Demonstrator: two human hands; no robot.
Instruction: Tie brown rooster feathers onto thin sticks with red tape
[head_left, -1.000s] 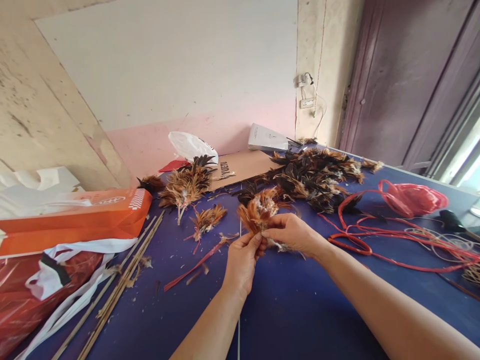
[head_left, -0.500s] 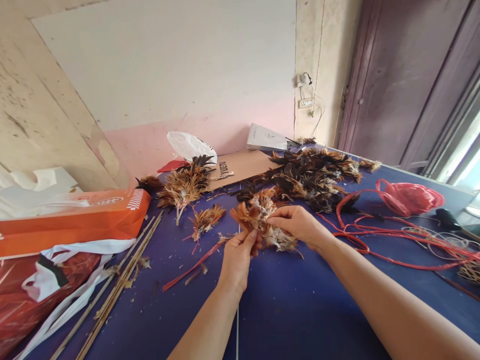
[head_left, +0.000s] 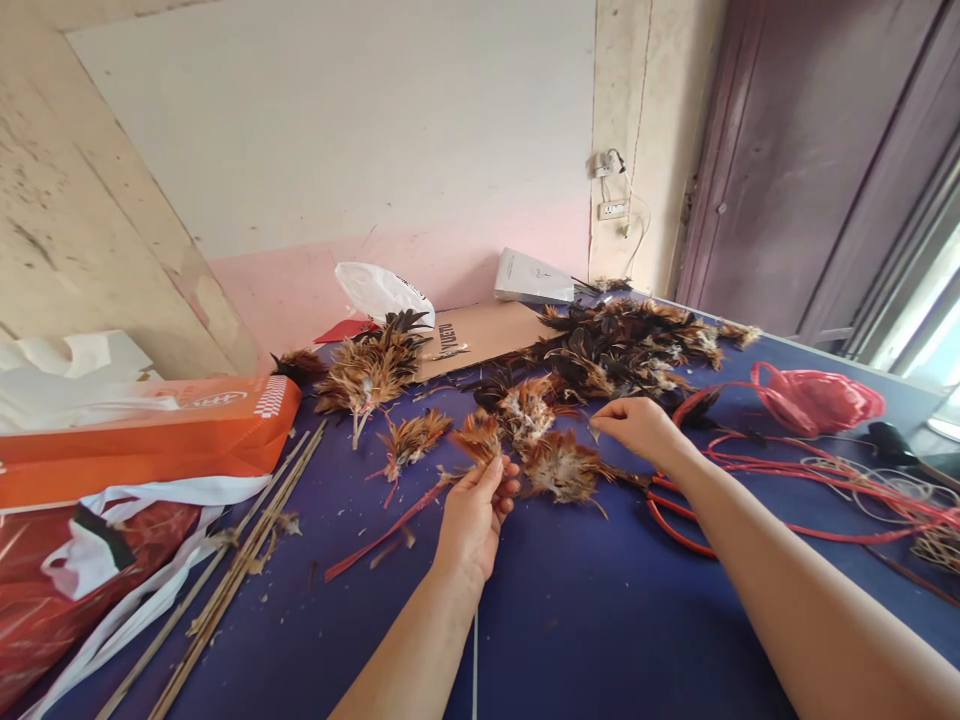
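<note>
Left hand [head_left: 471,515] pinching small brown feather bunch [head_left: 478,434] above blue table [head_left: 585,630], bunch's base hiding inside grip. Right hand [head_left: 643,432] hovering near loose feathers [head_left: 562,466], fingertips [head_left: 601,412] pressing together; cannot tell whether gripping anything. Right forearm [head_left: 765,570] covering part of red cord [head_left: 821,400]. Orange bag [head_left: 142,440] and red bag [head_left: 30,635] running off left edge, contents not showing clearly. White box [head_left: 532,276] resting at far edge of cardboard [head_left: 487,338], inside hiding.
</note>
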